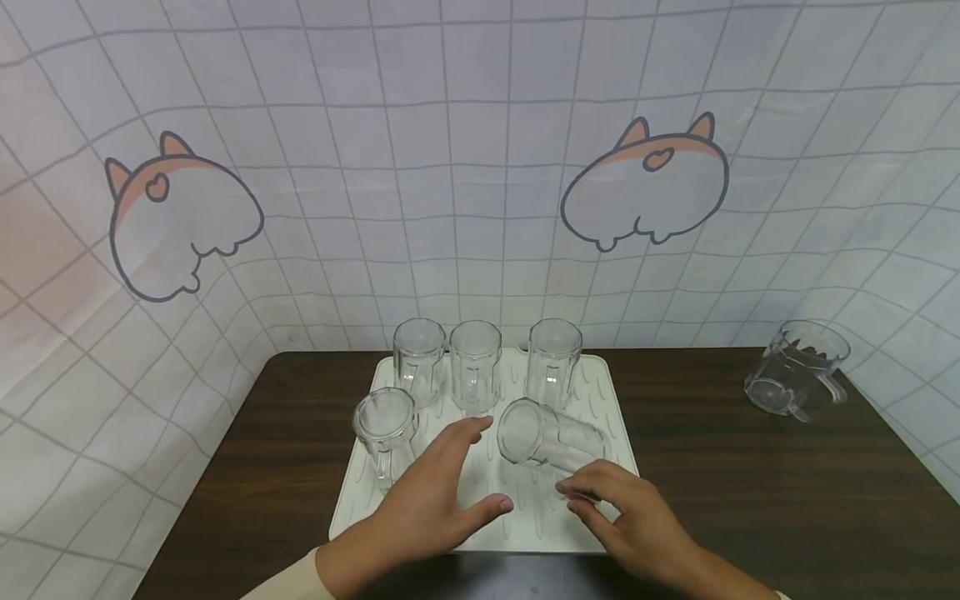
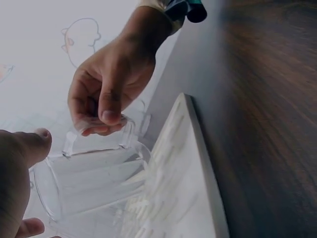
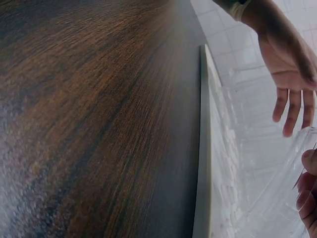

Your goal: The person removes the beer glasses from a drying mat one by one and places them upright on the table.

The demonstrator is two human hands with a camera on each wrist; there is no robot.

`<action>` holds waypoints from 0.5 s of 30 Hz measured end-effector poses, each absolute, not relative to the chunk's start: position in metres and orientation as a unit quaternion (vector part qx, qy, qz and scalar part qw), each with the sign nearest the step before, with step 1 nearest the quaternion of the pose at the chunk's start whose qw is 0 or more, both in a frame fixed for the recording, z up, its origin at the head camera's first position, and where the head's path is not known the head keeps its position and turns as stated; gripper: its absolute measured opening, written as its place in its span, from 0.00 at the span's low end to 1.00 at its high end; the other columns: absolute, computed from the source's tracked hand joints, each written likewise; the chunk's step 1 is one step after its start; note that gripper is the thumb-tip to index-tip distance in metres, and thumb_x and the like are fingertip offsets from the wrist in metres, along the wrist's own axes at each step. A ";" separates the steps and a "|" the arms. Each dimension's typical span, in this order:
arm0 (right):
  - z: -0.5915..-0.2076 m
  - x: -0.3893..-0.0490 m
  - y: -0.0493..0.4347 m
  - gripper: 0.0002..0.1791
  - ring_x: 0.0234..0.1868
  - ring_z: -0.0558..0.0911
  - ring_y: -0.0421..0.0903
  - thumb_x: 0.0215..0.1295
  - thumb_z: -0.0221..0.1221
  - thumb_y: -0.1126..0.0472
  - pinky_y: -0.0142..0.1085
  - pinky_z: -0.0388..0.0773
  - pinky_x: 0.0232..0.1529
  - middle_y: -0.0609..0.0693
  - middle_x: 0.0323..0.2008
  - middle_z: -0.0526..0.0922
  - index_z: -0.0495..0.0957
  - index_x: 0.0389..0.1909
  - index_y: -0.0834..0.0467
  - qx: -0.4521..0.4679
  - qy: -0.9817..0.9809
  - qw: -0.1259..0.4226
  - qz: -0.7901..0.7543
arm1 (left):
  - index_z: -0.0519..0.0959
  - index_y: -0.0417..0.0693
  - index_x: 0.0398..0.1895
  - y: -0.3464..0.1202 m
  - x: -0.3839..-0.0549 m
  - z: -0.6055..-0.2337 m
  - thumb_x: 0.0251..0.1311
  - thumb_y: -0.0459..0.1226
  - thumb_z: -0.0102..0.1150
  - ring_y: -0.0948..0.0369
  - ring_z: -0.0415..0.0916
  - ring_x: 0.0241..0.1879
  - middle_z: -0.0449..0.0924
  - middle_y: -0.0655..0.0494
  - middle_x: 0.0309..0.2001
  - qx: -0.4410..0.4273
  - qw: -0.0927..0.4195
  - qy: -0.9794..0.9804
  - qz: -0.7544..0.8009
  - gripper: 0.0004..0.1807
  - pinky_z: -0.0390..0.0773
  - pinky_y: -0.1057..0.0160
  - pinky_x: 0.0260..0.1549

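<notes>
A clear glass mug [image 1: 558,437] lies tipped on its side above the white ribbed tray [image 1: 525,533], its round end facing left. My right hand [image 1: 637,512] pinches the mug's handle between thumb and fingers, which the left wrist view shows more closely. Near that round end, my left hand [image 1: 431,500] is spread, thumb apart from the fingers, holding nothing. Just left of it stands another clear mug [image 1: 384,421] with its handle toward me. Whether the tipped mug touches the tray cannot be told.
Three clear mugs stand along the tray's back: a left one [image 1: 418,358], a middle one [image 1: 476,367] and a right one [image 1: 553,362]. Another mug [image 1: 795,371] sits far right on the dark wooden table [image 1: 720,450]. A white gridded curtain [image 1: 480,167] surrounds the back and sides.
</notes>
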State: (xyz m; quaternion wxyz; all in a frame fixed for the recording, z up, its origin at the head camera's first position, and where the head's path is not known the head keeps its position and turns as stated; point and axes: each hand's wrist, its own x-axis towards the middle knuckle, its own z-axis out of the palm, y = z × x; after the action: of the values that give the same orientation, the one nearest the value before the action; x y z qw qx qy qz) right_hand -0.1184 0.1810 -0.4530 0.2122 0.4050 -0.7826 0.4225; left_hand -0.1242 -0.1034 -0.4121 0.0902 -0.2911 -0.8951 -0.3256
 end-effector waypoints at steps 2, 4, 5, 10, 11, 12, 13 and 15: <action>-0.453 -0.118 0.181 0.08 0.42 0.84 0.40 0.75 0.60 0.57 0.25 0.78 0.46 0.44 0.43 0.84 0.84 0.48 0.55 0.406 -0.785 0.212 0.416 | 0.63 0.48 0.76 -0.101 -0.125 -0.411 0.58 0.55 0.73 0.59 0.72 0.65 0.67 0.53 0.71 -0.288 0.094 -0.897 -0.322 0.47 0.76 0.54 0.59; -0.453 -0.117 0.181 0.12 0.42 0.84 0.40 0.77 0.56 0.53 0.25 0.77 0.47 0.43 0.43 0.84 0.84 0.49 0.54 0.408 -0.787 0.215 0.409 | 0.62 0.48 0.76 -0.099 -0.127 -0.411 0.59 0.55 0.72 0.59 0.72 0.65 0.67 0.53 0.71 -0.284 0.097 -0.899 -0.318 0.47 0.75 0.54 0.59; -0.454 -0.117 0.181 0.12 0.43 0.84 0.40 0.78 0.56 0.52 0.25 0.77 0.48 0.43 0.44 0.84 0.84 0.49 0.53 0.410 -0.787 0.217 0.406 | 0.63 0.48 0.76 -0.098 -0.128 -0.410 0.59 0.55 0.72 0.59 0.72 0.65 0.68 0.53 0.71 -0.282 0.097 -0.900 -0.318 0.47 0.75 0.54 0.60; -0.453 -0.117 0.181 0.12 0.42 0.84 0.40 0.78 0.56 0.53 0.24 0.76 0.49 0.42 0.43 0.84 0.85 0.49 0.53 0.418 -0.785 0.227 0.396 | 0.63 0.49 0.76 -0.091 -0.132 -0.412 0.59 0.57 0.71 0.59 0.73 0.64 0.68 0.54 0.71 -0.269 0.092 -0.905 -0.318 0.47 0.76 0.53 0.58; -0.453 -0.116 0.181 0.13 0.42 0.84 0.40 0.78 0.56 0.53 0.24 0.76 0.49 0.42 0.43 0.84 0.85 0.49 0.54 0.420 -0.785 0.229 0.394 | 0.62 0.49 0.76 -0.090 -0.132 -0.412 0.59 0.58 0.71 0.59 0.73 0.64 0.68 0.54 0.71 -0.266 0.088 -0.906 -0.318 0.47 0.76 0.53 0.58; -0.453 -0.116 0.181 0.13 0.42 0.84 0.39 0.78 0.55 0.53 0.24 0.76 0.49 0.42 0.43 0.83 0.86 0.48 0.54 0.420 -0.785 0.230 0.392 | 0.62 0.49 0.76 -0.088 -0.133 -0.412 0.59 0.59 0.70 0.59 0.72 0.64 0.68 0.54 0.71 -0.263 0.084 -0.907 -0.319 0.47 0.76 0.52 0.58; -0.453 -0.116 0.181 0.13 0.42 0.84 0.39 0.78 0.55 0.53 0.24 0.76 0.49 0.42 0.43 0.83 0.86 0.48 0.54 0.422 -0.784 0.232 0.391 | 0.62 0.49 0.76 -0.086 -0.133 -0.412 0.59 0.60 0.69 0.58 0.72 0.64 0.68 0.53 0.71 -0.259 0.081 -0.908 -0.320 0.47 0.76 0.51 0.58; -0.452 -0.116 0.180 0.12 0.42 0.84 0.39 0.78 0.55 0.53 0.24 0.76 0.49 0.42 0.43 0.83 0.85 0.49 0.53 0.425 -0.783 0.234 0.389 | 0.62 0.49 0.76 -0.083 -0.135 -0.413 0.60 0.61 0.68 0.57 0.71 0.65 0.69 0.53 0.71 -0.252 0.074 -0.909 -0.324 0.48 0.76 0.49 0.58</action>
State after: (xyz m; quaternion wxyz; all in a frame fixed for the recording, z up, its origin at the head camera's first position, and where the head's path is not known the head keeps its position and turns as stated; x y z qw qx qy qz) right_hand -0.1156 0.1802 -0.4522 0.2336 0.4253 -0.7831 0.3891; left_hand -0.1345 -0.0831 -0.4129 0.0736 -0.2517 -0.9091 -0.3236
